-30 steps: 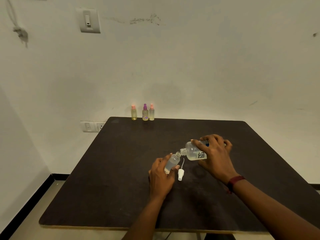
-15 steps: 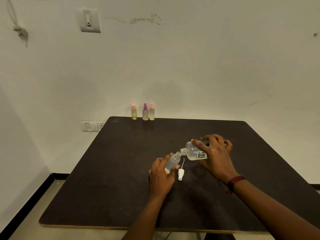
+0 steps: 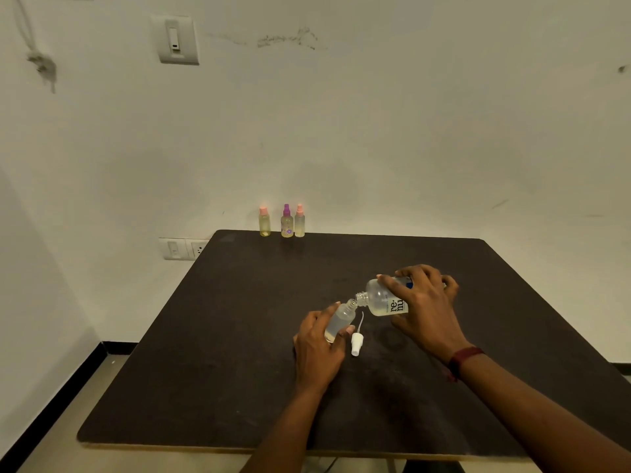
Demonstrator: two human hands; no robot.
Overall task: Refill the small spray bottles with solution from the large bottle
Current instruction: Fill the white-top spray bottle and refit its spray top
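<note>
Item: large bottle (image 3: 382,300), clear, sideways label reading "re-nu", at centre right of the frame above the table (image 3: 222,353). Its long axis is near level. The neck points to frame left and slightly down, with the mouth at the open mouth of the small bottle (image 3: 339,320). Held by the right hand (image 3: 426,308), which grips the body from above. One finger (image 3: 384,278) lies stretched along the upper side toward the neck, and the rest are curled over the far end. A dark red band (image 3: 464,358) is on that wrist. Item: small bottle, clear, uncapped, part filled with clear liquid, at frame centre just left of the large one. It is tilted, with the mouth toward the upper right and the base toward the lower left. Held by the left hand (image 3: 319,346), whose fingers wrap its lower body; a fingertip (image 3: 347,332) presses the right side and another reaches up the left side near the neck. Item: spray cap (image 3: 356,343), white, lying on the table just right of the left hand, its thin tube pointing up toward the two mouths. Item: three capped bottles of yellowish liquid, upright in a row at the far table edge against the wall: pink cap (image 3: 264,222), purple cap (image 3: 286,222), pink cap (image 3: 299,221); the latter two stand close together. Wall fittings: switch (image 3: 177,39) at upper left, socket (image 3: 182,249) left of the table's far corner.
</note>
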